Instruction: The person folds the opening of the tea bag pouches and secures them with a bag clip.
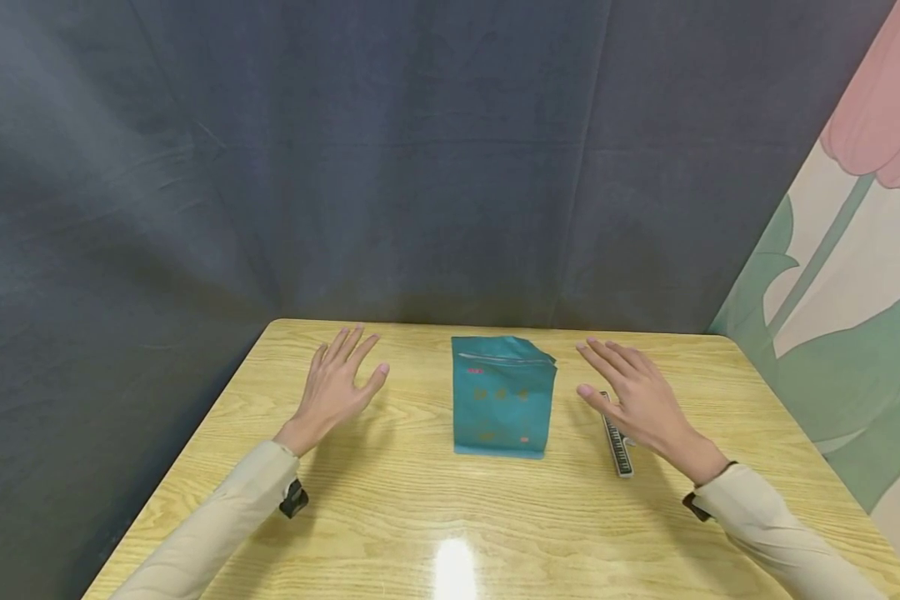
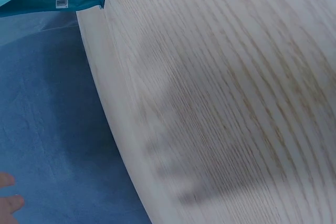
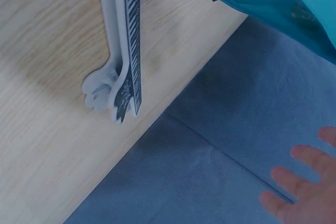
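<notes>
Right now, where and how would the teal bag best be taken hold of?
Probably take the teal bag by its two side edges, around mid-height, from left and right together. It stands upright, broad face toward the head camera, both sides free; the left grip and the right grip flank it. The latter should pass above the patterned clip.

Wood-grain worktop (image 1: 405,508), blue-grey cloth (image 1: 420,167), painted wall (image 1: 855,283).
The worktop's far and left edges are bordered by the cloth, seamed and lightly creased; far corners are rounded. Beyond the right edge, a pink flower (image 1: 881,117) and green leaves (image 1: 847,375) are painted. Glare (image 1: 454,571) is reflected nearer the front.
</notes>
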{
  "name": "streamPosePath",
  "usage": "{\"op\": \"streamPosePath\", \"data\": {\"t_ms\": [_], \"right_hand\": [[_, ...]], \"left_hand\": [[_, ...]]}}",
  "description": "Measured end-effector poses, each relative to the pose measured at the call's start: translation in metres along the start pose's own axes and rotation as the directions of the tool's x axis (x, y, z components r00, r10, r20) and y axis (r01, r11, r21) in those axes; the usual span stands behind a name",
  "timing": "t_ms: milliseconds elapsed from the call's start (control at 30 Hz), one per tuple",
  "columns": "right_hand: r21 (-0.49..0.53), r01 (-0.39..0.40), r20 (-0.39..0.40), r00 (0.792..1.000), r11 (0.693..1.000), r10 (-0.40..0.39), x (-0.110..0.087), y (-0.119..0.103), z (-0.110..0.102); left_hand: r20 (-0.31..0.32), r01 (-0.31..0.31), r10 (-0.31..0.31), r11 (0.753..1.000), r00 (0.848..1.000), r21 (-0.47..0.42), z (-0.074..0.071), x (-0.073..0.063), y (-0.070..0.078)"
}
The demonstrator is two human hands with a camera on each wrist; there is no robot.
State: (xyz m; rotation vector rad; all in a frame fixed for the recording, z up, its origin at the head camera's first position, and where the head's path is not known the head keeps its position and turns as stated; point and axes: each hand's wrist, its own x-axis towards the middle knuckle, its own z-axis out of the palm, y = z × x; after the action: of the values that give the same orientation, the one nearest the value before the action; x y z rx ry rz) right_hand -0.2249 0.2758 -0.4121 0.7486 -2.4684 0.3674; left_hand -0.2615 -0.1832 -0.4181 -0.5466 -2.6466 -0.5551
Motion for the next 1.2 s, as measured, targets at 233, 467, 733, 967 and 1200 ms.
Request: {"op": "streamPosePath", "data": {"t_ms": [233, 467, 733, 967, 1200], "right_hand": [[0.005, 0.019, -0.008, 1.0, 1.0, -0.019, 0.003, -0.005, 0.001], [0.034, 0.019, -0.003, 1.0, 0.999, -0.019, 0.005, -0.01, 0.003], [0.067, 0.024, -0.012, 1.0, 0.997, -0.024, 0.007, -0.014, 0.003], [0.095, 0.026, -0.018, 1.0, 0.995, -0.025, 0.01, -0.019, 0.001], [0.129, 0.011, -0.003, 1.0, 0.992, -0.011, 0.013, -0.022, 0.003]], "left_hand": [[-0.008, -0.006, 0.006, 1.0, 1.0, -0.013, -0.001, 0.001, 0.004], [-0.021, -0.023, 0.022, 0.999, 1.0, -0.047, -0.002, 0.001, 0.009], [-0.079, -0.051, 0.043, 0.993, 0.996, -0.105, -0.004, 0.003, 0.012], [-0.1, -0.077, 0.065, 0.99, 0.993, -0.122, -0.003, 0.005, 0.014], [-0.101, -0.081, 0.066, 0.986, 0.993, -0.148, -0.005, 0.005, 0.019]]}}
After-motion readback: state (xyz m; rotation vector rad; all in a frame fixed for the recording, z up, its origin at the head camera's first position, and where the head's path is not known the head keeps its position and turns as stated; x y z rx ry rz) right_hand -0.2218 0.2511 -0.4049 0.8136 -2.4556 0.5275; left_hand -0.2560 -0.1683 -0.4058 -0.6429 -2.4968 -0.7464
